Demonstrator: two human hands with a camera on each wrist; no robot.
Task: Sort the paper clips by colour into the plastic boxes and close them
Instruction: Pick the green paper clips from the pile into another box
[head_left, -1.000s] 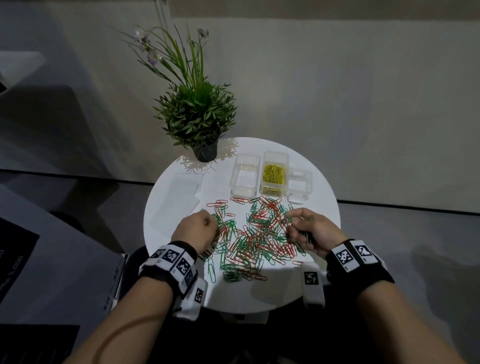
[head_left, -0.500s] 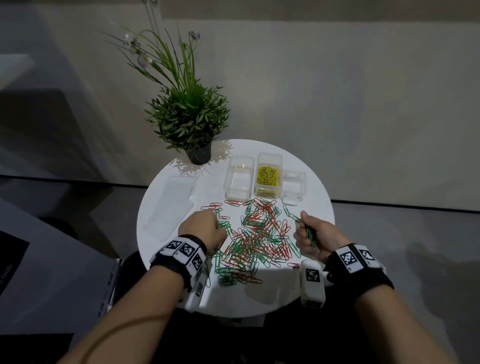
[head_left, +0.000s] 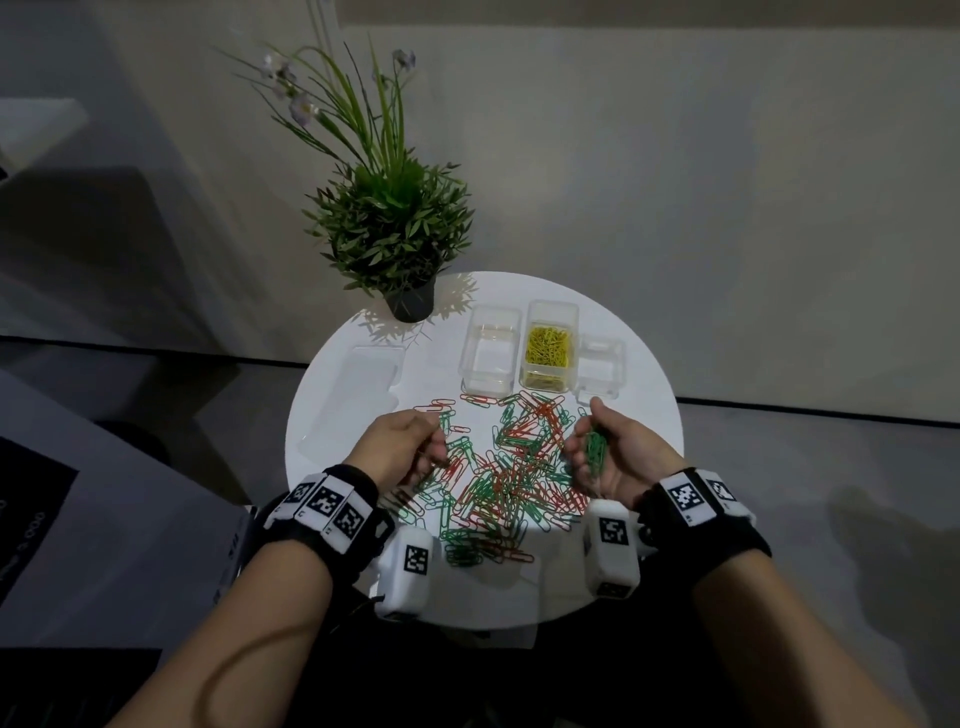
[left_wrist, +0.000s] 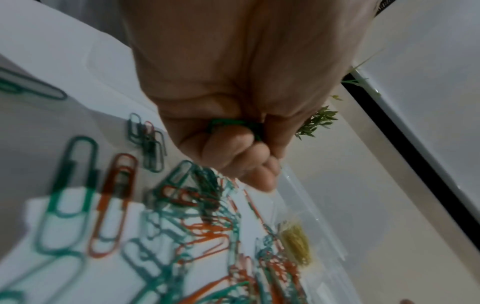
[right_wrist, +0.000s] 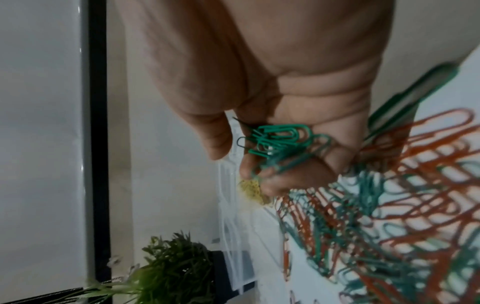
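The right hand (head_left: 613, 457) is turned palm up with its fingers curled round a bunch of green clips (head_left: 595, 451); the right wrist view shows the same bunch (right_wrist: 278, 142) bristling out between thumb and fingers. The left hand (head_left: 402, 447) has a closed grip too, pinching at least one green clip (left_wrist: 233, 125) against the palm, low over the left edge of the pile.

The clips look like light, stiff, plastic-coated wire. They are probably slick on the smooth table and they hook into one another, so a pull on one may drag a red neighbour along. Best taken by a rounded end with the fingertips, then gathered into the palm; a loosely held bunch could shed a few on the way to a box.

The mixed pile of red and green clips (head_left: 511, 467) lies on the round white table (head_left: 639, 374), between the hands. Behind it stand three clear boxes side by side: an empty box (head_left: 491, 358), a box of yellow clips (head_left: 549, 347) and a smaller box (head_left: 600, 366). A clear lid (head_left: 358, 389) lies flat to the left, near a potted plant (head_left: 389, 228).

No brand or readable writing shows on the boxes or clips; the wrist bands carry only black-and-white square code markers (head_left: 685, 496).
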